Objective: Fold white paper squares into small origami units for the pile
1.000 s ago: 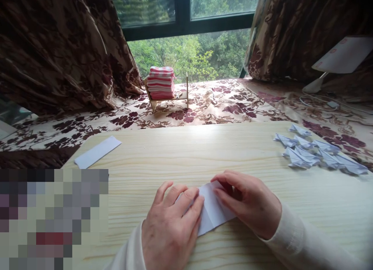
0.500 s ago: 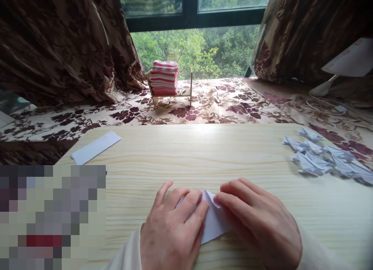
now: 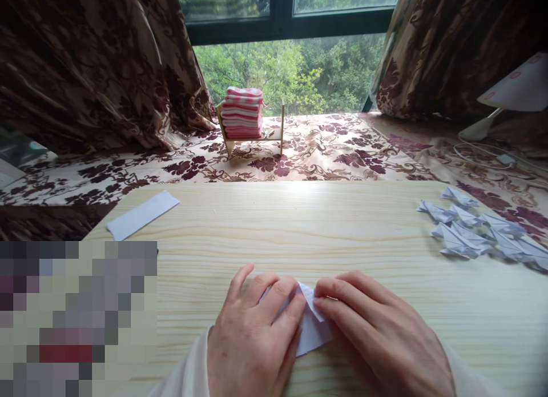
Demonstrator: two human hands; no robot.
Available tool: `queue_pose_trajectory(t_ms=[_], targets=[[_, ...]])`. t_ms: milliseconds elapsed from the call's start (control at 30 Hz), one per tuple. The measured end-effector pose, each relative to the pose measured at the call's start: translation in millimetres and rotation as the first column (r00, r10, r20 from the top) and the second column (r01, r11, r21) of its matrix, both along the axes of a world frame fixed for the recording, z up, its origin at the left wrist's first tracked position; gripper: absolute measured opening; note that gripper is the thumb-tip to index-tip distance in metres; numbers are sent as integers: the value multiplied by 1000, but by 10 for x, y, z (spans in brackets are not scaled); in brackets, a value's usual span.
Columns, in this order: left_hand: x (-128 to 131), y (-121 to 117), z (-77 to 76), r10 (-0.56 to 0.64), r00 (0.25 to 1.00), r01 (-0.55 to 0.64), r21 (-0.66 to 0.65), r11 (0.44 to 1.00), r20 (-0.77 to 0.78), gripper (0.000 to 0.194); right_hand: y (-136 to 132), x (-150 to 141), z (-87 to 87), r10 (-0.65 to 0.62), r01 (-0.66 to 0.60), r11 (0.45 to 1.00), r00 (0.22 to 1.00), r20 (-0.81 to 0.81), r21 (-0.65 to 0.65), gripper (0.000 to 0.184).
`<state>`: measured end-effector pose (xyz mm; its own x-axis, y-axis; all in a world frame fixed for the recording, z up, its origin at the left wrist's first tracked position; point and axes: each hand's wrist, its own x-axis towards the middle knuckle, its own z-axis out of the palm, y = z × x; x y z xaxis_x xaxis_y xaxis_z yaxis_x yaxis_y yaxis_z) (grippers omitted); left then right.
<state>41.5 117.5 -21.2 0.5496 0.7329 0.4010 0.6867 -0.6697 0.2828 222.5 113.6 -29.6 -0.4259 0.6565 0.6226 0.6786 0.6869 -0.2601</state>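
Note:
A small piece of white paper lies on the table in front of me, partly under both hands. Its top right corner is turned over into a slanting flap. My left hand presses the left part of the paper down, index finger beside the fold and little finger lifted off. At the flap's edge, the thumb and fingertips of my right hand pinch the paper. The paper's left side is mostly covered by my left hand.
Several folded white paper pieces are clustered at the table's right. A folded white paper strip lies at the back left. Pixel blocks cover the lower left. Beyond the wooden table, a small stand bears folded pink-striped cloths; a lamp stands right.
My right hand has moved slightly down and drawn the paper's corner over, so the flap is now larger and lies further across. My left hand has stayed in place.

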Motion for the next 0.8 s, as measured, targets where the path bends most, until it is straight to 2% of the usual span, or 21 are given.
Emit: queue_pose_trajectory(t_ms=[233, 500, 800], targets=[[1, -13, 38, -3, 1000, 3, -9, 1000, 11, 27, -31, -3, 107, 39, -36, 999, 996, 84, -27, 32], [-30, -10, 65, -7, 1000, 6, -30, 1000, -19, 27, -2, 3, 2, 72, -74, 997, 996, 50, 27, 30], [-5, -29, -3, 8, 1000, -9, -20, 1000, -7, 25, -19, 17, -12, 96, -96, 995, 994, 53, 8, 32]])
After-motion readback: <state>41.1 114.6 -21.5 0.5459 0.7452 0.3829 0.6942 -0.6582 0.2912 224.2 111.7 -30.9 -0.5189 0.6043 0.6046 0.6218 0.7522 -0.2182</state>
